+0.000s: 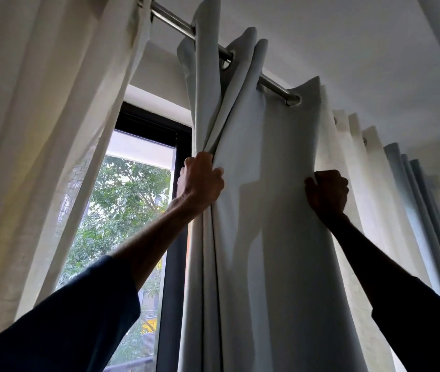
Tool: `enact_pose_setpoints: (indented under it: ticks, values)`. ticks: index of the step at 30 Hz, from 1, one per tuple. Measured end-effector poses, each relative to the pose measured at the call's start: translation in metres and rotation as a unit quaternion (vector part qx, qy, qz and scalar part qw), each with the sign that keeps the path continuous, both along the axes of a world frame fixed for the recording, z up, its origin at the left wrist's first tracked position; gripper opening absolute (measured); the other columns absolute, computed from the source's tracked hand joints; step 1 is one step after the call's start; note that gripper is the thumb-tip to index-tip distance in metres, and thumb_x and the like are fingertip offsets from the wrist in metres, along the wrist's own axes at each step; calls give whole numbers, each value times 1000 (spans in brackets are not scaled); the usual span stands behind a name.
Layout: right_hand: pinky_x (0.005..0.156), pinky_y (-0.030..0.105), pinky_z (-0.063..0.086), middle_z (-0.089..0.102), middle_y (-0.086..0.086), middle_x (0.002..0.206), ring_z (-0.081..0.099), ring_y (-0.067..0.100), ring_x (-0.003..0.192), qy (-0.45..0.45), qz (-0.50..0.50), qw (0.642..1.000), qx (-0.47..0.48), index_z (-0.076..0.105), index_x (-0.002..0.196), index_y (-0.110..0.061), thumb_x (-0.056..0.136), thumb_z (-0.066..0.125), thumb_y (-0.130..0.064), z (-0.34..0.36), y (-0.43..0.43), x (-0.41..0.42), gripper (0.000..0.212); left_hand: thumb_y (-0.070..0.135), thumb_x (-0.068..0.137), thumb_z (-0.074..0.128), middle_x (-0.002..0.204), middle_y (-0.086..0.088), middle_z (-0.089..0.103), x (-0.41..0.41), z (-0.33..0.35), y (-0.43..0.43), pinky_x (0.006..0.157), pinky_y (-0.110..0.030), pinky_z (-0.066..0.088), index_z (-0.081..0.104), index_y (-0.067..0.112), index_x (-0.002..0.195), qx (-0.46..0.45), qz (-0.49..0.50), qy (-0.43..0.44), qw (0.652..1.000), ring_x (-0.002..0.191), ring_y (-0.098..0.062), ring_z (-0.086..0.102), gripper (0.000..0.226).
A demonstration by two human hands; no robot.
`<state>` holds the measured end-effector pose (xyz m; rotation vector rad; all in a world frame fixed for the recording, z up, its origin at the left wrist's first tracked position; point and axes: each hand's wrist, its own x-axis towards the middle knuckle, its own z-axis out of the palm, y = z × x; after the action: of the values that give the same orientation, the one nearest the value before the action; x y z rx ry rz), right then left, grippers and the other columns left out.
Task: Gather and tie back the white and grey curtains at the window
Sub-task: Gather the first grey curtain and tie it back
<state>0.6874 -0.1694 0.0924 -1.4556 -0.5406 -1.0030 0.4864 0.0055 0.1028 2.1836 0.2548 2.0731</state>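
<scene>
A grey curtain (256, 162) hangs by metal eyelets from a steel rod (170, 21) in the middle of the view. My left hand (200, 183) grips its bunched left folds at about mid-height. Further right, my right hand (327, 190) grips a fold of the same grey panel where it meets a white curtain (347, 146) behind it. Another white sheer curtain (44, 130) hangs at the left, drawn aside from the window (130, 200).
More grey curtain folds (417, 200) hang at the far right along the rod. The dark window frame (171, 291) stands just left of the grey panel, with trees outside. The white ceiling (347, 44) is close above the rod.
</scene>
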Motion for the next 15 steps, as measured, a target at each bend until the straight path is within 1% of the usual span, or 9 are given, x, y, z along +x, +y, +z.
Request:
enact_pose_setpoints:
  ticks: [1, 3, 5, 6, 8, 9, 11, 13, 15]
  values:
    - [70, 32, 38, 56, 8, 68, 58, 32, 79, -11, -12, 1000, 7, 58, 68, -6, 93, 59, -22, 0, 3, -8, 30, 26, 88, 64, 69, -4, 43, -1, -1, 0, 69, -34, 37, 47, 13, 70, 6, 3, -4, 1000, 78, -30, 48, 28]
    - [69, 33, 41, 65, 18, 77, 64, 40, 82, -44, -50, 998, 13, 62, 71, -2, 94, 56, -21, -3, 12, -21, 30, 23, 89, 64, 67, 1, 40, -1, -4, 0, 68, -34, 38, 52, 6, 80, 15, 11, -5, 1000, 76, -28, 44, 23]
    - [75, 40, 48, 70, 25, 93, 65, 46, 92, -81, -67, 994, 15, 68, 87, 4, 97, 55, -19, -5, 21, -32, 28, 24, 87, 63, 64, 0, 41, 0, -4, 3, 62, -34, 37, 46, 12, 71, 33, 19, -3, 999, 71, -33, 48, 27]
    - [75, 42, 48, 70, 26, 95, 64, 47, 93, -98, -72, 992, 12, 69, 90, 5, 98, 54, -17, -5, 26, -35, 28, 26, 84, 62, 62, -3, 44, 0, -4, 5, 59, -34, 37, 40, 15, 65, 43, 22, -2, 999, 68, -37, 51, 31]
    - [66, 37, 43, 69, 23, 86, 65, 45, 86, -131, -90, 987, -13, 62, 76, 0, 98, 51, -16, -3, 37, -41, 30, 29, 80, 59, 65, -9, 52, 1, -4, 7, 54, -35, 43, 37, 18, 64, 62, 26, 1, 998, 66, -42, 57, 29]
    - [64, 34, 39, 67, 21, 82, 65, 44, 82, -145, -97, 984, -25, 55, 69, -4, 98, 50, -16, -3, 42, -45, 32, 30, 80, 59, 69, -12, 56, 1, -3, 8, 55, -37, 47, 40, 18, 67, 72, 29, 3, 997, 67, -43, 58, 26]
    - [63, 34, 36, 65, 20, 77, 64, 43, 78, -173, -91, 980, -40, 46, 64, -8, 97, 50, -13, 0, 50, -55, 34, 27, 83, 62, 77, -17, 61, 0, -3, 8, 58, -40, 50, 47, 14, 74, 88, 41, 3, 995, 71, -44, 60, 21]
    - [61, 33, 34, 65, 20, 76, 63, 42, 75, -187, -76, 978, -46, 47, 63, -10, 94, 52, -11, 6, 55, -66, 31, 22, 84, 64, 78, -16, 59, -2, -2, 8, 60, -39, 47, 48, 13, 76, 90, 52, 5, 995, 74, -44, 60, 20]
    - [60, 32, 35, 68, 16, 79, 66, 39, 78, -215, -53, 974, -49, 57, 65, -13, 92, 51, -15, 10, 63, -86, 27, 21, 84, 64, 76, -13, 55, -4, 0, 10, 60, -37, 45, 50, 12, 77, 95, 52, 15, 994, 74, -43, 59, 19]
